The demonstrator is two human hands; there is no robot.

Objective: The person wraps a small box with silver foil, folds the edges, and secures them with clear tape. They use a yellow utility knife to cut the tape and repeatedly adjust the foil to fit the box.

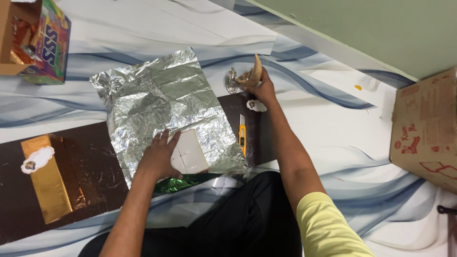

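Left hand: the left hand [159, 159] lies flat at lower centre, fingers [162, 139] spread and pressing on a small white box [190, 153], apparently to keep it from sliding.
White box: it sits on the lower edge of a crinkled silver foil sheet [164, 107], which spreads up and left from it.
Right hand: the right hand [263, 88] reaches to upper centre, fingers curled around a brown tape roll [252, 75], seen edge-on, beside a scrap of crumpled foil [232, 80].
Cutter: a yellow utility knife [242, 135] lies just right of the foil, within easy reach.
Surface: a dark board [95, 164] lies under the foil on a blue-and-white patterned floor covering [333, 123].
Finished piece: a gold-wrapped box [50, 176] rests at lower left.
Edges: a colourful carton [47, 45] at upper left, a cardboard box [426, 128] at right.
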